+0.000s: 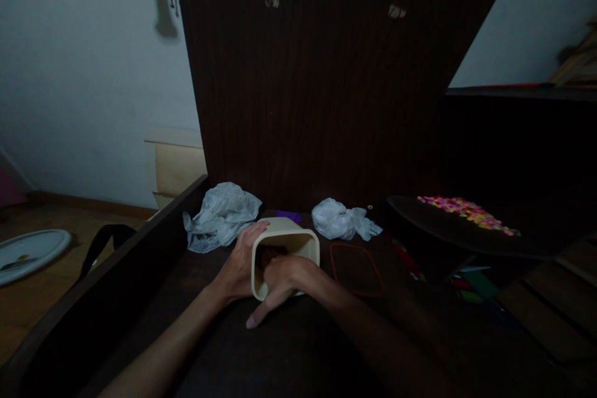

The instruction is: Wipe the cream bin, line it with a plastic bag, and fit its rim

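Left hand [240,266] curled around cream square-mouthed plastic container [280,224], tipped wearer-ward, presumably for access; right hand [288,271] partly inside, finger spread and hold hidden.

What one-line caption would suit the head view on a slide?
The left hand holds a cream tub, mouth toward the camera, the right hand reaching inside; plastic bags behind.

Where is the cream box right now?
In the head view, the cream box is just below the middle, its opening toward the person, left hand at its left side, right hand partly inside, and a brown ring to its right.
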A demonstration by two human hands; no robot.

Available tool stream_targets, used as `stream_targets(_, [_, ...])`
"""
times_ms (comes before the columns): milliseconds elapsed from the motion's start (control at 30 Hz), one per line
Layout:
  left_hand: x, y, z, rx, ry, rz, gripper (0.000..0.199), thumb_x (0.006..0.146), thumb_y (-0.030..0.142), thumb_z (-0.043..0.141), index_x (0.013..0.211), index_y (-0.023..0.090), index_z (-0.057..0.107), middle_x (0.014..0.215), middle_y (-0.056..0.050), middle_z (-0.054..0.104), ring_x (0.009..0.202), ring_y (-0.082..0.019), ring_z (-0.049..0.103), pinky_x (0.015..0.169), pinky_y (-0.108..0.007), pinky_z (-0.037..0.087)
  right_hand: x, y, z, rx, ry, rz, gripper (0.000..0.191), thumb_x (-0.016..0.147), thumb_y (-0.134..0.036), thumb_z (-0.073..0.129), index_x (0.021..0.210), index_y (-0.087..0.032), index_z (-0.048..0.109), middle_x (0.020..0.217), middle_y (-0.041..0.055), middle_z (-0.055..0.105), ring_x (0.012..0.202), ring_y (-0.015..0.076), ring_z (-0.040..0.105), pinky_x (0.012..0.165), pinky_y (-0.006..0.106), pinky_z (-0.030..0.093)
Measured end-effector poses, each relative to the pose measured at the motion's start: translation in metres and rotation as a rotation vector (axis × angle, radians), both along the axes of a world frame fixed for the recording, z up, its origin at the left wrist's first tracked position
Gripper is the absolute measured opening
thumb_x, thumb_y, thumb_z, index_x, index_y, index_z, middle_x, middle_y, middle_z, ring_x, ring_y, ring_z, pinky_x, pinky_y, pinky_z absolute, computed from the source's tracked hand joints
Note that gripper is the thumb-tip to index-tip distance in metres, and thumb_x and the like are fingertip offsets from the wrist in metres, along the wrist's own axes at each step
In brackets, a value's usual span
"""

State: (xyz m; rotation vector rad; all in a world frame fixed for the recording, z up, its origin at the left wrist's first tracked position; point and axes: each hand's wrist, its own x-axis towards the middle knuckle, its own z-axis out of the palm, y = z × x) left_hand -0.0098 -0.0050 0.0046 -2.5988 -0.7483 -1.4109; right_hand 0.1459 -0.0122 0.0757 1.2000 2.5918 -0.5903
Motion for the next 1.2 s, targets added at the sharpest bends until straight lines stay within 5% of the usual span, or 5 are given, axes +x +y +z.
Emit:
stream_targets(300, [0.002, -0.001, 0.001, -0.023, -0.029, 0.022, 0.1, 0.077, 0.039, 0.078, 0.156, 0.023, 0.021, 0.143, -0.022, 0.049, 0.134, -0.043, 0.051, 0.107, -0.063, 0.046, 0.005, -0.019, 0.021, -0.069, 0.07, 0.169, 0.074, 0.081, -0.065, 0.071, 0.134, -0.013, 0.066, 0.139, 0.0156, 0.065, 0.13, 0.0324, 0.06, 0.109, 0.037, 0.045])
stream_targets(533, [0.0, 0.001, 0.005, -0.001, -0.034, 0.009, 0.098, 0.079, 0.041, 0.075, 0.158, 0.02, 0.02, 0.141, -0.023, 0.051, 0.13, -0.043, 0.054, 0.104, -0.063, 0.048, 0.035, -0.067, 0.037, 0.012, 0.142, 0.171, 0.112, 0.074, -0.065, 0.077, 0.149, 0.009, 0.041, 0.153, 0.0359, 0.04, 0.144, 0.0432, 0.042, 0.118, 0.048, 0.037])
stream_targets(700, [0.0, 0.001, 0.006, 0.007, 0.016, 0.008, 0.113, 0.073, 0.052, 0.077, 0.16, 0.019, 0.013, 0.143, -0.025, 0.049, 0.131, -0.046, 0.053, 0.104, -0.067, 0.047, 0.05, -0.087, 0.04, 0.044, 0.063, 0.041, 0.117, 0.066, -0.064, 0.081, 0.154, 0.001, 0.038, 0.158, 0.0319, 0.036, 0.146, 0.0434, 0.038, 0.118, 0.051, 0.036])
stream_targets(900, [0.002, 0.0, 0.006, 0.028, 0.029, 0.013, 0.115, 0.071, 0.049, 0.08, 0.159, 0.016, 0.015, 0.14, -0.026, 0.051, 0.13, -0.047, 0.054, 0.103, -0.067, 0.047, 0.026, -0.052, 0.037, 0.001, -0.202, 0.011, 0.085, 0.063, -0.063, 0.084, 0.115, 0.003, 0.072, 0.121, 0.0316, 0.068, 0.114, 0.0422, 0.067, 0.102, 0.048, 0.051])
stream_targets(1200, [0.001, -0.001, 0.003, -0.007, 0.018, 0.006, 0.108, 0.074, 0.044, 0.079, 0.158, 0.022, 0.016, 0.145, -0.023, 0.048, 0.134, -0.044, 0.051, 0.107, -0.066, 0.045, 0.0, 0.012, 0.013, -0.211, -0.125, -0.079, 0.082, 0.047, -0.068, 0.087, 0.107, -0.012, 0.078, 0.114, 0.0147, 0.075, 0.112, 0.0335, 0.07, 0.096, 0.041, 0.056])
